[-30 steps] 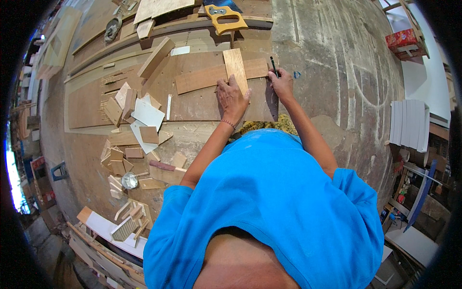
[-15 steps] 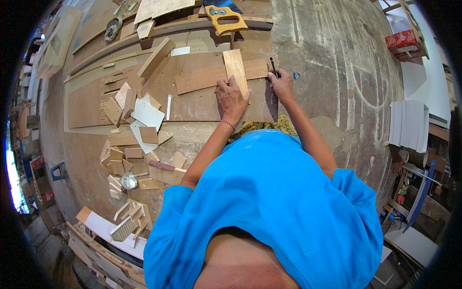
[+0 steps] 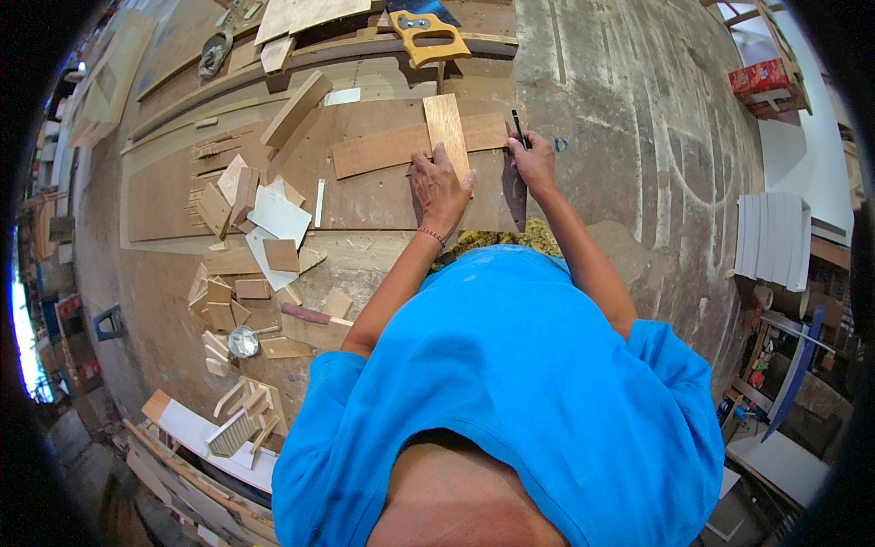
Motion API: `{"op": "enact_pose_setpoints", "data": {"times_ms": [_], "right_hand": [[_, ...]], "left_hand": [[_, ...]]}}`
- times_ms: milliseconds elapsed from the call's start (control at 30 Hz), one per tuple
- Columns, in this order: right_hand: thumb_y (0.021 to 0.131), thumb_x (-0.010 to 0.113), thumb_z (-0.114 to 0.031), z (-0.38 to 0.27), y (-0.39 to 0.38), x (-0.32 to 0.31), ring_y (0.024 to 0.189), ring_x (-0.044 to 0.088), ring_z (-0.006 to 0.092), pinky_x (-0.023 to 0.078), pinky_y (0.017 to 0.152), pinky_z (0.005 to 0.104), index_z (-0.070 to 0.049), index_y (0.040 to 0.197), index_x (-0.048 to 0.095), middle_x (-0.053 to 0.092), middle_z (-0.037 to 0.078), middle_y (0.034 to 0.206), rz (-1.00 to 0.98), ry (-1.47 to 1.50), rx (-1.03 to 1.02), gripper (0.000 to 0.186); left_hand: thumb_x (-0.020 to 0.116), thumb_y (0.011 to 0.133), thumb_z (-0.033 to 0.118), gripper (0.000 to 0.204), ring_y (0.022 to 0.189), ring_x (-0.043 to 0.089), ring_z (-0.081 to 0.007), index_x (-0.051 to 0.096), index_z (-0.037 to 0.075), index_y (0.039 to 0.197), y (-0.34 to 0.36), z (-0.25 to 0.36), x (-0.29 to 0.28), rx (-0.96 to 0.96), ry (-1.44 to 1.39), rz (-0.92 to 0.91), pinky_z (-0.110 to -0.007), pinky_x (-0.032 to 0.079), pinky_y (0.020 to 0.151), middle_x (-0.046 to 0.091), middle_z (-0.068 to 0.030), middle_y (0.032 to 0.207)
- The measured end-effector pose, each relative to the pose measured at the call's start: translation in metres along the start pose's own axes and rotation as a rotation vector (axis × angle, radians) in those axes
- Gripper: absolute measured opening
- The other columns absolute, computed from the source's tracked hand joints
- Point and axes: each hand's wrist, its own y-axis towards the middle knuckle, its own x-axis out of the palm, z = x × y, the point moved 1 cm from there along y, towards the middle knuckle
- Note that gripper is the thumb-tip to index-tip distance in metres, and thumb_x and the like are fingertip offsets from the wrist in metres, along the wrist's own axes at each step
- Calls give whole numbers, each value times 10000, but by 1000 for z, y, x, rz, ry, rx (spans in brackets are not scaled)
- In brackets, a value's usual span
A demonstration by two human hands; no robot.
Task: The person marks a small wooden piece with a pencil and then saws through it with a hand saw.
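A short, pale wooden board [image 3: 445, 122] lies crosswise over a longer, thin brown wood strip [image 3: 375, 157]. My left hand [image 3: 439, 195] grips the near part of the pale board, its fingers along the left side and the thumb at the right edge. At the right end of the strip is my right hand [image 3: 535, 166], closed on a dark pencil [image 3: 519, 129] that points up and away. Whether the fingertips of that hand touch the strip cannot be made out.
A handsaw [image 3: 428, 38] with a yellow handle lies at the far side. Wood and white offcuts [image 3: 279, 215] are heaped to the left, near a dark-handled tool [image 3: 305, 314] and a round tin [image 3: 243, 342]. White panels [image 3: 773, 242] stand stacked on the right.
Almost nothing differs. The pencil in my right hand has shifted very slightly; my left hand, the pale board and the strip stay in place.
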Motion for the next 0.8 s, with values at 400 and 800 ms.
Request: {"op": "enact_pose_setpoints", "data": {"times_ms": [400, 800], "right_hand": [[818, 594, -157, 5, 1, 2, 480, 505, 74, 396, 446, 216, -19, 904, 616, 580, 10, 650, -23, 121, 40, 164], [847, 577, -162, 7, 4, -7, 466, 452, 52, 325, 416, 198, -40, 847, 573, 527, -11, 602, -147, 502, 171, 122]], "left_hand": [[704, 685, 347, 650, 911, 435, -340, 426, -14, 1148, 0, 0, -2, -4, 27, -1, -429, 372, 772, 365, -201, 1009], [523, 840, 229, 340, 1020, 435, -320, 489, 70, 1138, 52, -14, -1, 15, 99, 166, -438, 372, 844, 426, -153, 1112]]}}
